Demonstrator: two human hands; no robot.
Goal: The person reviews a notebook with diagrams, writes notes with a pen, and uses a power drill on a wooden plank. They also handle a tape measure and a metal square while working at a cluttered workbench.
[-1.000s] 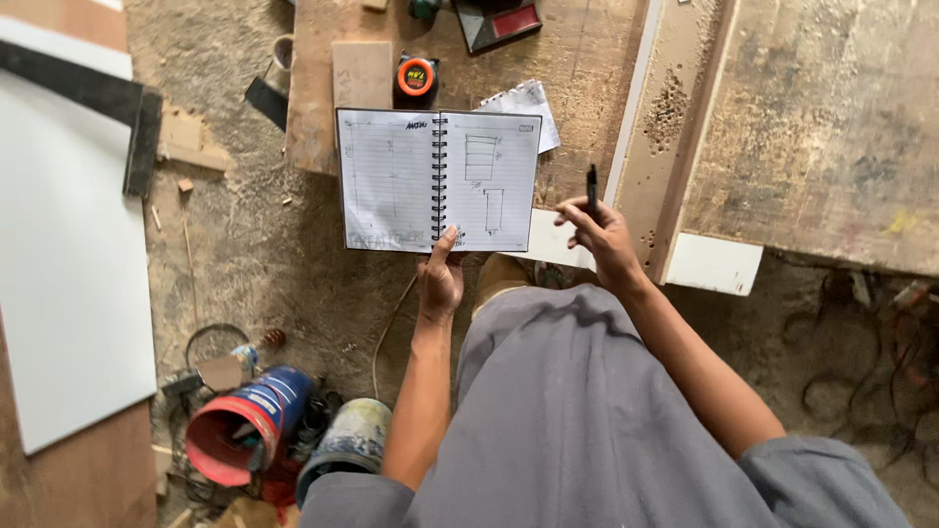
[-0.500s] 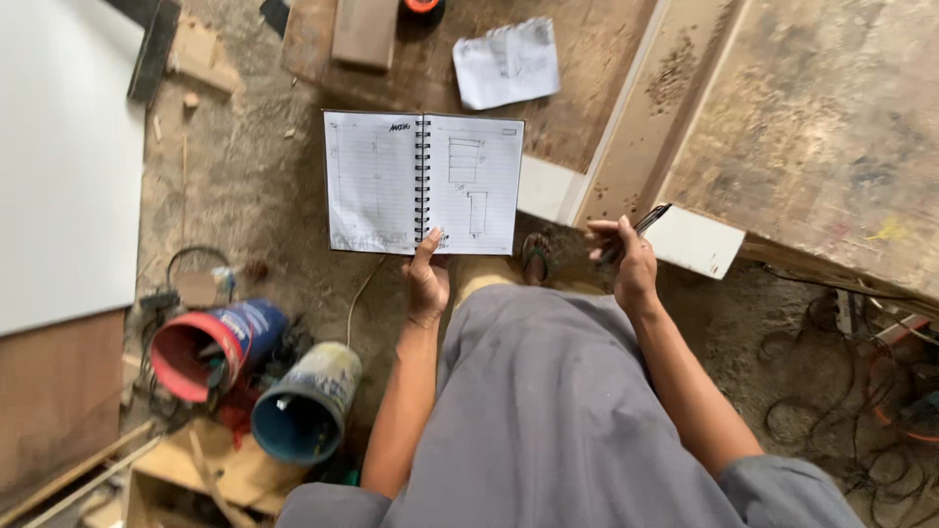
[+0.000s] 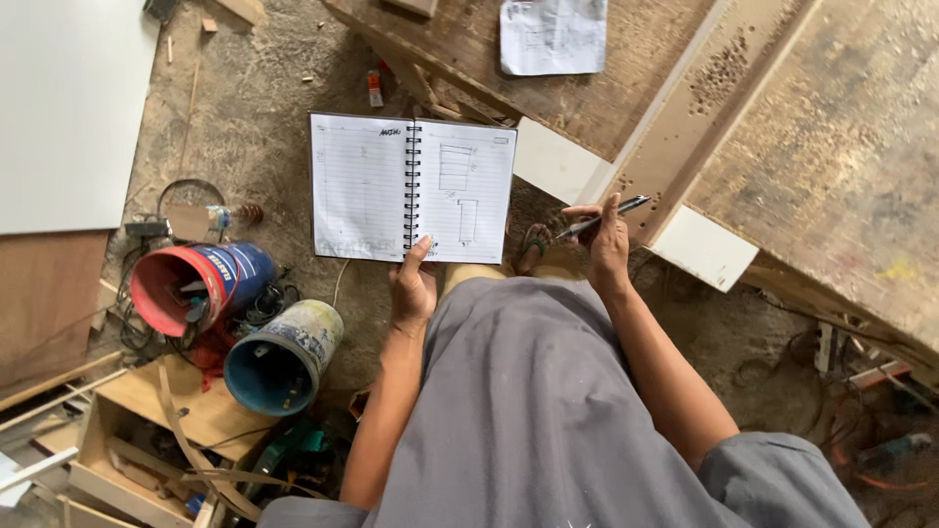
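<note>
Hidden: the left hand (image 3: 415,289) shows only its back and thumb; the other fingers lie under the spiral notebook (image 3: 412,188) and cannot be seen. The page sketches are too small to read as more than boxes on ruled lines. The wooden surface (image 3: 831,147) is cut off at the top and right of the view.
Notebook: held open and flat in the air above the dusty floor (image 3: 254,147), near the lower left edge of the surface, not resting on it.
Left fingers: closed on the notebook's bottom edge just right of the spiral, thumb pressed on top of the right page.
Right hand (image 3: 604,244): fingers narrow, pinched around a dark pen (image 3: 602,218) that points up and right toward the surface's edge; well apart from the notebook.
On the surface: a loose sheet of paper (image 3: 553,36) near its top edge.
On the floor: a red and blue bucket (image 3: 191,284) and a pale bucket (image 3: 284,357), both tipped on their sides, left of the left forearm.
</note>
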